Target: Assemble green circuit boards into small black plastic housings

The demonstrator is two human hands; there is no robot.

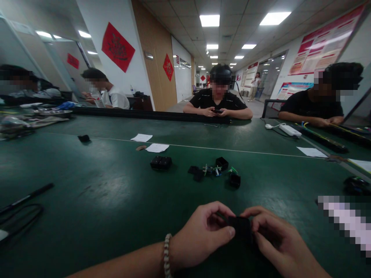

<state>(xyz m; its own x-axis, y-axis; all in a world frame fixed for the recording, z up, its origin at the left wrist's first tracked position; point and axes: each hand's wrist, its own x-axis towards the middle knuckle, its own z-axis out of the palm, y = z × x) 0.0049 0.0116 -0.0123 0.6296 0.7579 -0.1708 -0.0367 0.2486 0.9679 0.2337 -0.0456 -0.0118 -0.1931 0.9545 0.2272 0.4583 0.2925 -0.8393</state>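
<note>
My left hand [199,233] and my right hand [278,235] meet low in the view, just above the green table. Between them is a small black box-like part [242,228], pinched at its left side by the left thumb and fingers and at its right side by the right fingers. Its finer details are too dark to make out. Beyond the hands lie a black open box [222,163], another small black box [234,180] with a green circuit board [232,170] at it, more small boards with wires [216,171], and flat black pieces [196,172].
Two black blocks [161,162] stand together left of the parts. White papers [157,148] lie along the table seam. A black cable [26,206] is at far left, a power strip [290,130] at back right. A person [217,96] sits opposite; others sit left and right.
</note>
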